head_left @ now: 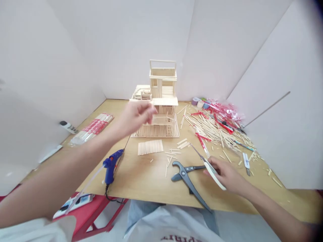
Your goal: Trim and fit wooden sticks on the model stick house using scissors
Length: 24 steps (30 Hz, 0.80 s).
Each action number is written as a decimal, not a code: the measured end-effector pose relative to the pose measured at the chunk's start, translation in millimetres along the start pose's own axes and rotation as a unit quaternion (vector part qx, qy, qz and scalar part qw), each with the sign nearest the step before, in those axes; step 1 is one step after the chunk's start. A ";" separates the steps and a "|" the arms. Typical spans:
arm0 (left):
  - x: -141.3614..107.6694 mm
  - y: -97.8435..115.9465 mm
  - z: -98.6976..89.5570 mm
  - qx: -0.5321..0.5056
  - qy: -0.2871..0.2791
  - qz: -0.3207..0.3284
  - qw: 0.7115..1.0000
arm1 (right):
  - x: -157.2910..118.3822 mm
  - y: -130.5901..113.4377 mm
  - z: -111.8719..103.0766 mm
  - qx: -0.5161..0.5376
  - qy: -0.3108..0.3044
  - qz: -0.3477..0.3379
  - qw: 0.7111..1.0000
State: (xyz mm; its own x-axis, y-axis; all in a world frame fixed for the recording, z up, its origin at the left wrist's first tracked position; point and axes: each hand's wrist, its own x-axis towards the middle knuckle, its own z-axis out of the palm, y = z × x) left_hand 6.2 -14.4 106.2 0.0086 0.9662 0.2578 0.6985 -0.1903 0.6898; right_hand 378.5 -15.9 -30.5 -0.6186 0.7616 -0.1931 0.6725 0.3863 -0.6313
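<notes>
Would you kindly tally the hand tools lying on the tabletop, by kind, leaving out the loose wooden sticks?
Hot glue gun: 1
Pliers: 1
Utility knives, one red and one white: 2
Total: 4

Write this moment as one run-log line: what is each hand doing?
left hand: raised before stick house model | right hand: holding white roll beside pliers | blue glue gun: on table
</notes>
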 end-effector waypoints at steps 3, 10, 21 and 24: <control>-49.9 4.7 45.3 0.043 -0.185 -0.015 0.982 | 9.9 -15.8 0.7 -0.021 -0.041 0.010 0.999; -84.2 -24.6 96.7 0.264 -0.302 -0.044 0.915 | 31.5 -42.8 -2.1 -0.248 -0.108 0.004 0.963; -119.8 -21.0 112.9 0.163 -0.189 -0.174 0.952 | 49.6 -50.5 -8.6 -0.313 -0.134 -0.127 0.932; -139.4 -28.2 133.7 -0.137 -0.089 -0.269 0.949 | 47.7 -52.5 -7.8 -0.303 -0.134 -0.146 0.932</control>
State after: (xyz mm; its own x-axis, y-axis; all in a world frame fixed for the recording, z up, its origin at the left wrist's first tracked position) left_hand 81.0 -120.4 -39.6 -0.1597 0.9458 -0.2827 0.4239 0.3243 0.8456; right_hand 316.8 4.2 -0.8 -0.8356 0.4526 -0.3114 0.5158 0.8415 -0.1609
